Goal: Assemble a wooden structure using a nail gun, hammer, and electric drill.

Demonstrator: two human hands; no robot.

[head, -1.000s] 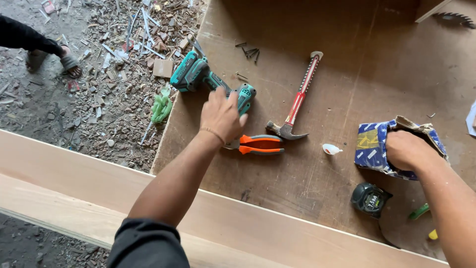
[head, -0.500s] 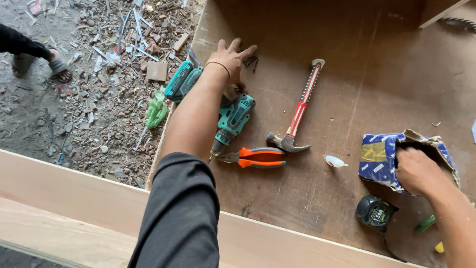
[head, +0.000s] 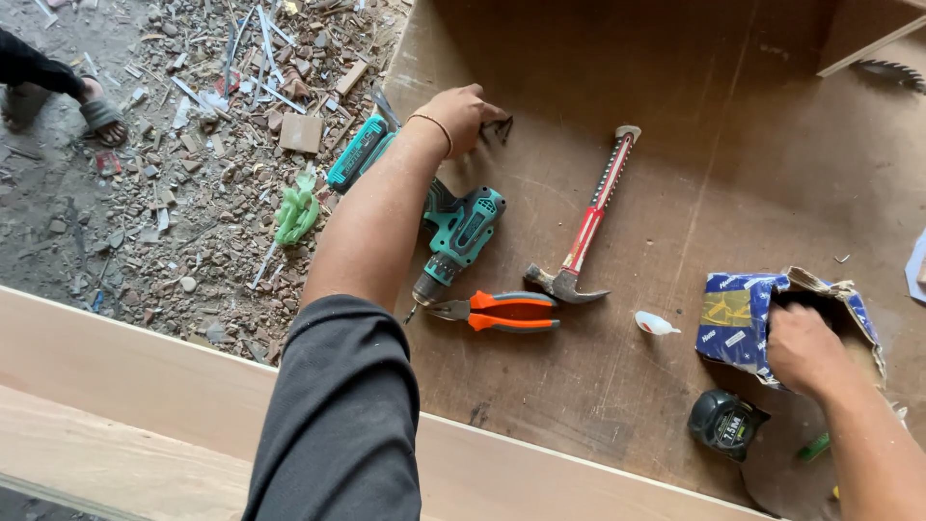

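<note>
A pale wooden board [head: 145, 386] runs across the near edge, and just beyond it the brown plywood sheet [head: 675, 174] carries the tools. The right hand [head: 805, 347] is pushed into the torn opening of a blue cardboard box [head: 738, 314]; its fingers are hidden inside, so I cannot tell whether they grasp anything. Near it lie a black tape measure [head: 725, 423] and a small white glue bottle [head: 656, 324]. Farther in lie orange-handled pliers [head: 502, 312], a teal cordless drill [head: 458, 232] and a claw hammer [head: 588, 227]. Farthest off, the left hand [head: 461, 116] reaches past the drill, its fingers [head: 487, 114] pinched down at a small cluster of dark screws [head: 500, 127]. Picking up fasteners looks like the step in hand; lifting them cleanly calls for a firm pinch.
</note>
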